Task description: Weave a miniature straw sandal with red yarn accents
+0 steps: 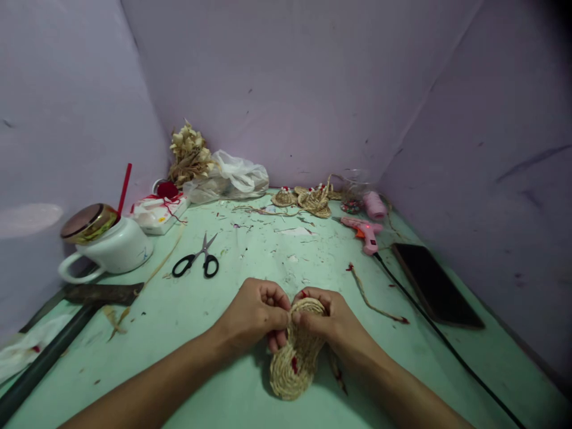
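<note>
A coiled straw-braid piece [292,372], shaped like a small shoe sole, stands tilted between my hands near the front of the table. Bits of red show at its middle and near its top end. My right hand [328,322] is closed round its upper part, thumb across the front face. At the upper left edge, my left hand [263,313] pinches with thumb and forefinger; its other fingers are curled. A thin twisted strand with a dark end [338,375] hangs below my right hand. What lies behind the piece is hidden.
Black-handled scissors [196,259] lie open at the left. A white mug [118,247] and a dark blade [105,293] are farther left. To the right are a pink glue gun [364,229] with its cord, a short twisted rope [373,298] and a phone [435,285]. Straw pieces [315,202] lie at the back.
</note>
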{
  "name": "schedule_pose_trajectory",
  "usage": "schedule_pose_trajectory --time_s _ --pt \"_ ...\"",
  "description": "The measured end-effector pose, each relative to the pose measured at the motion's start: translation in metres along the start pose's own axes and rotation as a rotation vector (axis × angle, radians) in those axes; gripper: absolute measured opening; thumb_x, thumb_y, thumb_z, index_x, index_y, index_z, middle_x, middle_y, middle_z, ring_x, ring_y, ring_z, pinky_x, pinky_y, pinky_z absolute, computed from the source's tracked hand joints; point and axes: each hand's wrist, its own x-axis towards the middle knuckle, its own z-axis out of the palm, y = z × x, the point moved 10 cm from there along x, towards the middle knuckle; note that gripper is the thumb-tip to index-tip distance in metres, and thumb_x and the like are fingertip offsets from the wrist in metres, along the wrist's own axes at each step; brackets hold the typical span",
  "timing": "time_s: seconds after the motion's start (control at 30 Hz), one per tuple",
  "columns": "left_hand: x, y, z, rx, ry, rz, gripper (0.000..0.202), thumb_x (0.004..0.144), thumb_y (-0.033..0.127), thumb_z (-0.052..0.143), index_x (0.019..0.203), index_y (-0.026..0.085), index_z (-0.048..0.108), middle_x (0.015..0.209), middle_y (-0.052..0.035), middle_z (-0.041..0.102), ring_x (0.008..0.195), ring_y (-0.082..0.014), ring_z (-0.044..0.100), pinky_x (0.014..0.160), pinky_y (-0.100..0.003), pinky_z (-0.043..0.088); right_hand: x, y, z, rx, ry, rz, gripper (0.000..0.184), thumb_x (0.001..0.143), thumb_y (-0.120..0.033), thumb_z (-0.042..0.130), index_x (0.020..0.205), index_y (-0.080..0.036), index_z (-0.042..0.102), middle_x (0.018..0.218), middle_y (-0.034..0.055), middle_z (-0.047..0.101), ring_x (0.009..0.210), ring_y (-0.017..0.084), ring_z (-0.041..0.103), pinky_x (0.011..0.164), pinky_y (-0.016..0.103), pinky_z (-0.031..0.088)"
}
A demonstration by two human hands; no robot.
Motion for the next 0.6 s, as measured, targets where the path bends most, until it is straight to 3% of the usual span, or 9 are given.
schedule_pose_trajectory --time_s 0.23,0.6 --pt "-0.002 0.001 -0.005 0.171 -0.025 -0.06 0.007 0.052 0.012 0.054 0.059 0.013 0.052 0.036 0.0011 0.053 0.03 -0.0097 0.047 0.031 -0.019 0.04 -0.003 0.001 0.012 -0.018 -0.141 -0.013 0.016 0.059 -0.021 0.058 0.072 -0.015 0.05 0.058 -0.0024 0.048 0.052 0.01 0.042 0.05 0.023 0.033" --pt "-0.003 0.001 -0.008 0.288 -0.032 -0.061 0.006 0.051 0.012 0.051 0.056 0.013 0.054 0.036 0.0035 0.049 0.032 -0.0099 0.048 0.03 -0.018 0.037 -0.006 -0.001 0.012 -0.176 -0.103 -0.059 0.012 0.06 -0.015 0.051 0.071 -0.017 0.048 0.059 -0.0036 0.046 0.055 0.01 0.041 0.049 0.021 0.031"
